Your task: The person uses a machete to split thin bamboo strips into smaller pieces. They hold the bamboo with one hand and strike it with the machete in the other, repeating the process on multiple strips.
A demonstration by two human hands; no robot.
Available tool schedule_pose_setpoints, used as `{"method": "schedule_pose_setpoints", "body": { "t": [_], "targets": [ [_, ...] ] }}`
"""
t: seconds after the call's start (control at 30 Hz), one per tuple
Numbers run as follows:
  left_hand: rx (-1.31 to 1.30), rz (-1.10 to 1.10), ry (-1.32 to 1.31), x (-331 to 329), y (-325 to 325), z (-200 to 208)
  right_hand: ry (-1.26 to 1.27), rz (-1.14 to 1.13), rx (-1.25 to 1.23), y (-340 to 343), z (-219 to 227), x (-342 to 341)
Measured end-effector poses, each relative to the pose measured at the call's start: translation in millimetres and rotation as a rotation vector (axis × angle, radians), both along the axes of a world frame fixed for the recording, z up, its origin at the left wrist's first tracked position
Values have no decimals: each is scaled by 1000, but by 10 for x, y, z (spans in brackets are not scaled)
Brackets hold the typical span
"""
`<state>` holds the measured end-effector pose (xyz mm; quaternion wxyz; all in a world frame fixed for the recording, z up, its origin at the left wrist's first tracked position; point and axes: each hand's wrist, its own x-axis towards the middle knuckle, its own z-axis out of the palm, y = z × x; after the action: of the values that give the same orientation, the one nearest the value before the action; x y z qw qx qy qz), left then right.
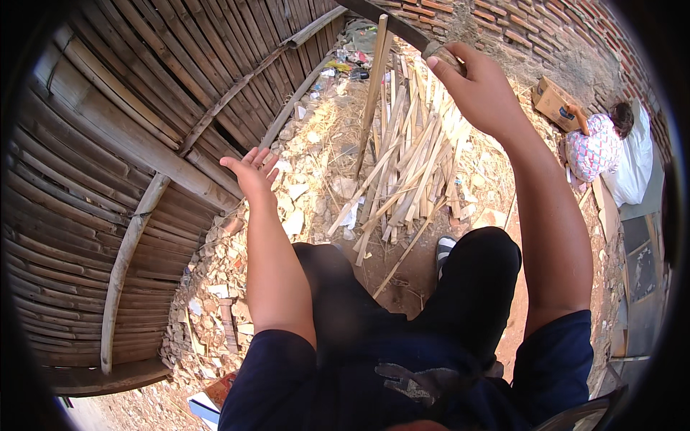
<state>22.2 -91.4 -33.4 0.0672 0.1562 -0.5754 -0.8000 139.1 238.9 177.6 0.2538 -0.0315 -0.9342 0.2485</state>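
Note:
My right hand [478, 90] is raised at the upper right and wrapped round the handle of a machete. The machete's long dark blade [404, 30] runs up and left to the top edge of the picture. A split bamboo piece [371, 93] stands nearly upright, its top overlapping the blade in view; whether they touch I cannot tell. My left hand [253, 174] is to the left of that piece, palm up with its fingers spread and nothing in it. Beyond my knees lies a loose pile of pale bamboo strips [417, 158].
A bamboo-slat wall [108, 158] rises close on the left. Broken rubble [215, 294] lies along its foot. At the right another person [593, 147] crouches by a cardboard box [555, 104] and a white sack [636, 161]. A brick wall [517, 29] stands behind.

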Motion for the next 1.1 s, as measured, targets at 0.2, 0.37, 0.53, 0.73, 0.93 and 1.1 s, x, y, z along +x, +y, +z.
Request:
{"method": "schedule_pose_setpoints", "body": {
  "t": [0.2,0.37,0.53,0.73,0.93,1.1],
  "targets": [
    [-17,-57,6,11,118,91,85,52,-44,111,-8,29],
    [-8,-42,5,14,45,30,96,60,-84,55,333,196],
    [23,-12,7,30,44,49,3,111,77,-88,115,131],
    [39,42,35,44,-37,7,-10,120,48,-183,98,-33],
    [11,113,79,85,-96,-21,-91,142,33,-274,158,-12],
    [-50,200,234,285,-256,418,-108,200,32,-290,208,-83]
  ]
}}
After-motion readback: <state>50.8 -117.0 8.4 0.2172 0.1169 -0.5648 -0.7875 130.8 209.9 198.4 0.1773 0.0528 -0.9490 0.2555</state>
